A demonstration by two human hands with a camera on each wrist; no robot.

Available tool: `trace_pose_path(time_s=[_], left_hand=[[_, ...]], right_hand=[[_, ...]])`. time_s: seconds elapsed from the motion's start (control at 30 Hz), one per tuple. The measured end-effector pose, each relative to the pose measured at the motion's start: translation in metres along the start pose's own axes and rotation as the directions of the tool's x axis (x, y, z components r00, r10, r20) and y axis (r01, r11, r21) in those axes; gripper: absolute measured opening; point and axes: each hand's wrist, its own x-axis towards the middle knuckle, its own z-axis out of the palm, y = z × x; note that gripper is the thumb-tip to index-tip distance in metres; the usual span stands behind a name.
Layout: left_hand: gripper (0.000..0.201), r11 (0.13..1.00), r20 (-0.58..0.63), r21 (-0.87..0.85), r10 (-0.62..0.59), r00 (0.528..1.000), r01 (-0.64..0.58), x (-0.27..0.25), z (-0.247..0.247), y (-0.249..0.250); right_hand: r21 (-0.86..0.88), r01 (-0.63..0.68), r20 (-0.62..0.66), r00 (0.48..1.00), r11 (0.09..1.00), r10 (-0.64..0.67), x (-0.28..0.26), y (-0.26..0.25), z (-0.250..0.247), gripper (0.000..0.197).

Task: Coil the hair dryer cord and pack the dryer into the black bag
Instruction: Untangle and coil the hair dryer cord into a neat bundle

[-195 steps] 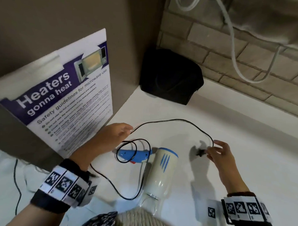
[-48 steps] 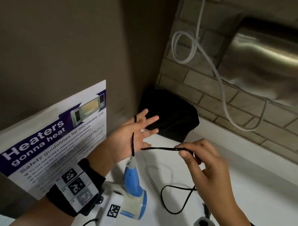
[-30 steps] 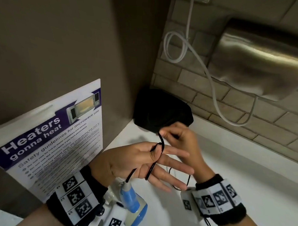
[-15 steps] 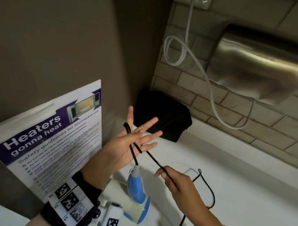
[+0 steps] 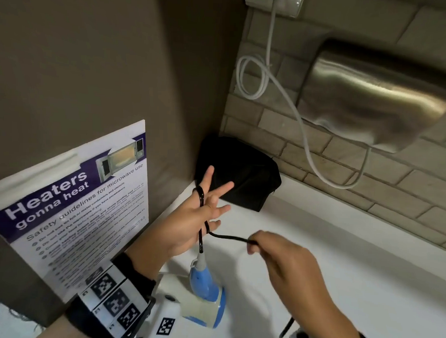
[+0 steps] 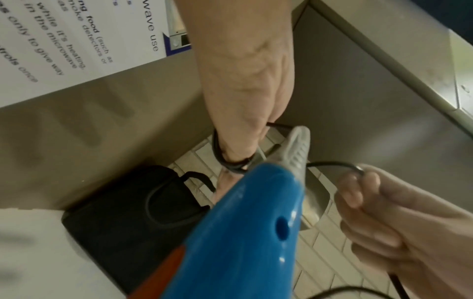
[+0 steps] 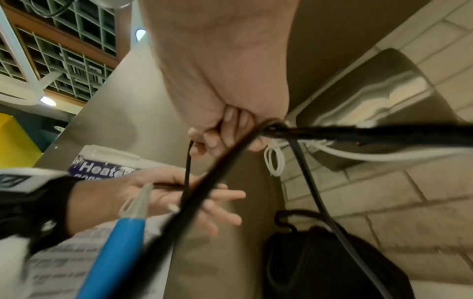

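The left hand is raised with fingers splayed and straight, thin black cord looped around them, while the right hand pinches the same cord between curled fingertips at about 4 o'clock from the left palm. The glossy rubber cord drops from the left fingers into a ribbed grey strain relief at the tip of the hair dryer, which hangs below the left hand, its smooth blue plastic handle pointing up and its cream barrel with a blue rim at the bottom. In the left wrist view the wraps show as several dark turns bunched across the fingers, with the blue handle close to the lens. A slack length of cord trails down from the right hand toward the lower edge of the head view.

The black bag, soft, matte and boxy, sits on the white counter in the corner at 12 o'clock from the hands, well apart from the dryer. At 9 o'clock a purple-and-white laminated microwave safety poster leans on the brown wall. At 2 o'clock a brushed-steel hand dryer hangs on pale brick tiles, a white cable looping beside it.
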Motion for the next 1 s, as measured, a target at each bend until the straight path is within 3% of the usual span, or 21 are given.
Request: trace_pose_path(time_s=[0.23,0.4,0.5,0.57,0.73,0.77,0.83,0.93,1.0], left_hand=[[0.053,0.993,0.249,0.068,-0.106,0.963,0.092,-0.015,0.009,0.01],[0.051,0.975,0.497,0.134,-0.221,0.839,0.178,-0.028,0.009,0.012],[0.042,0.969,0.633,0.119,-0.24,0.736,0.215,-0.033,0.015,0.012],[0.042,0.967,0.664,0.071,-0.23,0.711,0.246,-0.036,0.019,0.014],[0.07,0.944,0.679,-0.014,-0.233,0.696,0.33,-0.031,0.022,0.016],[0.074,0.938,0.679,-0.045,-0.223,0.699,0.343,-0.03,0.021,0.016],[0.079,0.921,0.653,-0.106,-0.219,0.725,0.374,-0.027,0.019,0.015],[0.073,0.93,0.575,-0.143,-0.202,0.793,0.34,-0.024,0.018,0.01],[0.07,0.943,0.544,-0.135,-0.186,0.818,0.304,-0.025,0.02,0.009]], right_hand=[[0.04,0.103,-0.11,0.989,0.994,-0.099,0.044,-0.006,-0.024,0.019],[0.139,0.126,-0.089,0.989,0.982,-0.115,0.067,-0.006,-0.018,0.008],[0.249,0.128,-0.013,0.992,0.96,-0.129,0.074,0.0,-0.007,0.017],[0.332,0.085,0.044,0.993,0.939,-0.106,0.074,0.003,0.003,0.022],[0.506,-0.051,0.233,0.969,0.861,-0.08,0.056,0.005,0.023,0.018],[0.518,-0.088,0.264,0.962,0.851,-0.062,0.053,0.006,0.024,0.025],[0.546,-0.159,0.318,0.948,0.822,-0.028,0.049,0.006,0.022,0.038],[0.705,-0.224,0.332,0.943,0.673,-0.034,0.048,0.004,0.022,0.029],[0.793,-0.234,0.334,0.939,0.563,-0.081,0.046,-0.001,0.015,0.05]])
